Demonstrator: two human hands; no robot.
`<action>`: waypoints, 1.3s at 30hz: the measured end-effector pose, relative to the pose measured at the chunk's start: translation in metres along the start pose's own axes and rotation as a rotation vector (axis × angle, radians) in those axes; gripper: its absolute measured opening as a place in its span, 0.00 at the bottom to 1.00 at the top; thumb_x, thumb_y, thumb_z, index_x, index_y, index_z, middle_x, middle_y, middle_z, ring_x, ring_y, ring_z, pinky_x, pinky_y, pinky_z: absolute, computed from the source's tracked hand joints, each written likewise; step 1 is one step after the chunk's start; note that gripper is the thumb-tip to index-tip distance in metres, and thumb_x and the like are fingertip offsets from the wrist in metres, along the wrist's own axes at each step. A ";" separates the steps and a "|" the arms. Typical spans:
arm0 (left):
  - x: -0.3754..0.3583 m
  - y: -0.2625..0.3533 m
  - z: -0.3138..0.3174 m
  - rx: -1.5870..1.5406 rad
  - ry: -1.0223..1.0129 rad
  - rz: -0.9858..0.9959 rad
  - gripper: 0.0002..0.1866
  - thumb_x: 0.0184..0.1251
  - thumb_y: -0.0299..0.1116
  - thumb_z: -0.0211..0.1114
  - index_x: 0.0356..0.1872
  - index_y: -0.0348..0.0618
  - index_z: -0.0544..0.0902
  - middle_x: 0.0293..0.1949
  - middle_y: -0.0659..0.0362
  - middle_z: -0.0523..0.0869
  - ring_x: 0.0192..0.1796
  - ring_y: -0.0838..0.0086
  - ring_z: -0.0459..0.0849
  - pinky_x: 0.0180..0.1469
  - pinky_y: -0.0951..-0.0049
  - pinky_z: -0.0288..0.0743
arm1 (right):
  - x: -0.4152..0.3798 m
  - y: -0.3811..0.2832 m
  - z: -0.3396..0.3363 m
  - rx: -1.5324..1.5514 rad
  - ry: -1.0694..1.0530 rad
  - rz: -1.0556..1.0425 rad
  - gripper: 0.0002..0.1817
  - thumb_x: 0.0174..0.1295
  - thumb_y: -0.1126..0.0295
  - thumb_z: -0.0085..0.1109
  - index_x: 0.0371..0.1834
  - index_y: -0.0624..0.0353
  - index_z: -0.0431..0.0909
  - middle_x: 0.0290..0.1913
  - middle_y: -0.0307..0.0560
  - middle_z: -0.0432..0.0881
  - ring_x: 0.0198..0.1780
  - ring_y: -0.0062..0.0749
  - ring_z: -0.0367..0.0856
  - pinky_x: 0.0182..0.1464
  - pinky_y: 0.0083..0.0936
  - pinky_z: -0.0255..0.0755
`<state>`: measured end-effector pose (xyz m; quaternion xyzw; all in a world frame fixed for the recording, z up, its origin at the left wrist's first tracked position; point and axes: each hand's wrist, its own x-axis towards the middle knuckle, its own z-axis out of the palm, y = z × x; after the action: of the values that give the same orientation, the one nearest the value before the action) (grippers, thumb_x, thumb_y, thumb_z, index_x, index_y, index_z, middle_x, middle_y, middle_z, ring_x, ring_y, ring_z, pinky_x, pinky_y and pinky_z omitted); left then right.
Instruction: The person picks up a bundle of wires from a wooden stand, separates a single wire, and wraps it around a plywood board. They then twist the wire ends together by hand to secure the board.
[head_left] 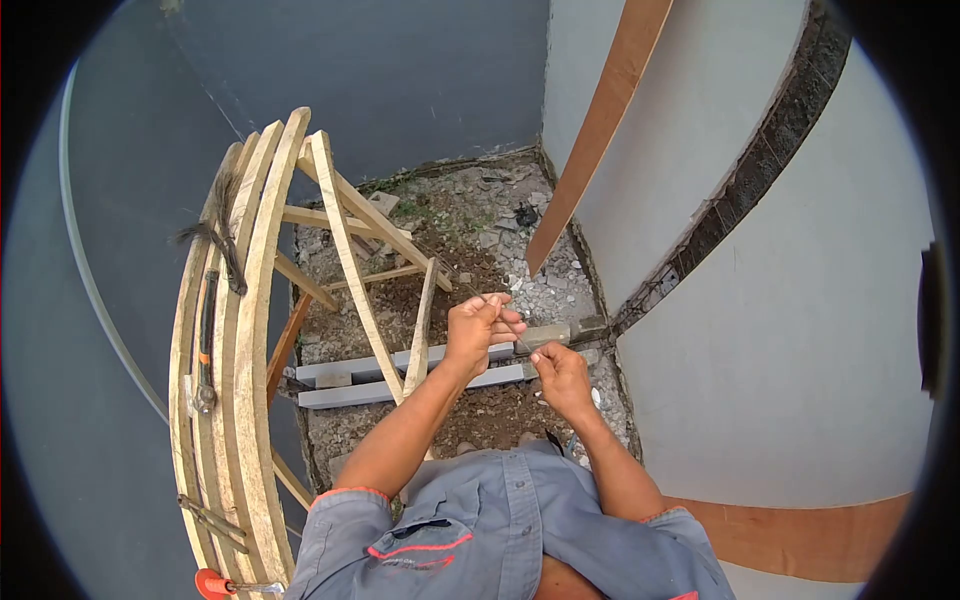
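Note:
In the middle of the head view, my left hand [484,326] is raised, its thumb and forefinger pinched on a thin dark wire [513,331]. The other fingers of that hand are loosely spread. Lower and to the right, my right hand [562,378] closes its fingertips on the same wire, which runs slanting between both hands. Left of them stands a rough wooden trestle [262,330] of pale planks. On its top lie a bundle of dark wires [228,245], a hammer [207,345] with a dark handle, and a tool with an orange guard [214,584].
Two pale grey bars [410,392] lie across the rubble floor [450,220] below my hands. A brown board [600,135] leans by the right wall [770,350], which has a dark groove [740,190] cut in it. Short sticks [212,523] rest on the trestle.

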<state>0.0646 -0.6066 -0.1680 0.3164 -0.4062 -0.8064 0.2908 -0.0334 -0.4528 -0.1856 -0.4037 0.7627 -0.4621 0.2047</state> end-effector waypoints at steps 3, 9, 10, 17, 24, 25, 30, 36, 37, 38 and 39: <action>0.028 0.006 -0.021 0.186 0.140 0.105 0.15 0.80 0.35 0.51 0.46 0.31 0.79 0.29 0.54 0.86 0.29 0.70 0.89 0.27 0.77 0.80 | -0.013 0.030 -0.011 -0.145 -0.012 -0.054 0.09 0.64 0.70 0.60 0.34 0.66 0.81 0.22 0.49 0.79 0.25 0.29 0.77 0.31 0.31 0.70; 0.030 0.049 -0.026 0.291 0.129 0.243 0.15 0.79 0.36 0.54 0.48 0.31 0.79 0.29 0.55 0.87 0.29 0.72 0.88 0.27 0.79 0.80 | -0.050 0.098 -0.008 0.060 -0.081 0.092 0.07 0.65 0.71 0.61 0.35 0.65 0.80 0.25 0.43 0.80 0.26 0.24 0.76 0.32 0.28 0.71; 0.029 0.054 -0.025 0.269 0.119 0.287 0.15 0.79 0.35 0.54 0.49 0.31 0.79 0.29 0.55 0.87 0.28 0.72 0.88 0.27 0.80 0.80 | -0.054 0.111 -0.004 0.085 -0.098 0.042 0.06 0.66 0.72 0.61 0.35 0.64 0.80 0.25 0.37 0.79 0.26 0.21 0.74 0.30 0.24 0.70; 0.004 0.065 -0.010 0.246 -0.056 0.388 0.16 0.79 0.35 0.54 0.51 0.30 0.80 0.28 0.56 0.86 0.29 0.73 0.88 0.27 0.80 0.80 | -0.065 0.128 -0.005 0.442 -0.284 0.381 0.07 0.69 0.71 0.60 0.43 0.65 0.81 0.27 0.36 0.79 0.28 0.16 0.76 0.31 0.18 0.72; -0.027 0.054 0.013 0.250 -0.388 0.206 0.17 0.78 0.38 0.55 0.50 0.31 0.81 0.27 0.55 0.85 0.29 0.68 0.88 0.31 0.74 0.81 | 0.011 -0.015 -0.054 0.439 -0.089 -0.123 0.19 0.72 0.62 0.58 0.57 0.66 0.79 0.40 0.43 0.83 0.41 0.21 0.80 0.46 0.24 0.76; -0.030 0.048 0.017 0.257 -0.415 0.190 0.17 0.78 0.38 0.55 0.50 0.31 0.81 0.27 0.55 0.85 0.29 0.68 0.88 0.31 0.74 0.81 | 0.025 -0.036 -0.060 0.457 -0.113 -0.155 0.20 0.73 0.62 0.56 0.59 0.67 0.78 0.42 0.44 0.84 0.42 0.21 0.79 0.47 0.23 0.76; -0.042 0.027 0.017 0.254 -0.532 0.054 0.19 0.78 0.39 0.55 0.50 0.28 0.81 0.27 0.53 0.85 0.31 0.66 0.87 0.34 0.72 0.81 | 0.066 -0.069 -0.061 0.757 -0.317 -0.143 0.21 0.74 0.61 0.55 0.60 0.67 0.78 0.39 0.42 0.84 0.39 0.20 0.79 0.43 0.20 0.75; -0.053 0.028 0.005 0.376 -0.564 -0.012 0.21 0.78 0.40 0.56 0.53 0.25 0.80 0.28 0.52 0.86 0.30 0.68 0.88 0.33 0.75 0.81 | 0.060 -0.069 -0.046 0.808 -0.282 -0.120 0.14 0.68 0.66 0.64 0.45 0.67 0.85 0.30 0.39 0.83 0.31 0.19 0.78 0.37 0.19 0.75; -0.056 0.030 0.005 0.373 -0.560 -0.015 0.21 0.78 0.40 0.56 0.53 0.25 0.80 0.28 0.52 0.86 0.30 0.68 0.88 0.33 0.75 0.81 | 0.059 -0.068 -0.044 0.774 -0.269 -0.131 0.13 0.67 0.66 0.65 0.43 0.67 0.86 0.30 0.39 0.84 0.31 0.18 0.78 0.36 0.19 0.75; -0.060 0.033 0.006 0.405 -0.565 -0.030 0.20 0.78 0.38 0.56 0.54 0.26 0.80 0.28 0.53 0.86 0.31 0.70 0.88 0.34 0.76 0.82 | 0.058 -0.067 -0.042 0.740 -0.252 -0.143 0.12 0.66 0.66 0.66 0.41 0.66 0.87 0.30 0.39 0.84 0.31 0.18 0.78 0.36 0.19 0.74; -0.061 0.035 0.008 0.436 -0.577 -0.046 0.19 0.78 0.37 0.56 0.54 0.27 0.80 0.28 0.54 0.86 0.32 0.73 0.88 0.35 0.76 0.83 | 0.057 -0.067 -0.041 0.738 -0.244 -0.137 0.12 0.66 0.66 0.66 0.41 0.66 0.87 0.30 0.39 0.84 0.31 0.18 0.78 0.36 0.19 0.74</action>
<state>0.1044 -0.5754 -0.1182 0.1395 -0.6266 -0.7634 0.0717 -0.0665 -0.4929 -0.1036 -0.4048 0.4866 -0.6666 0.3938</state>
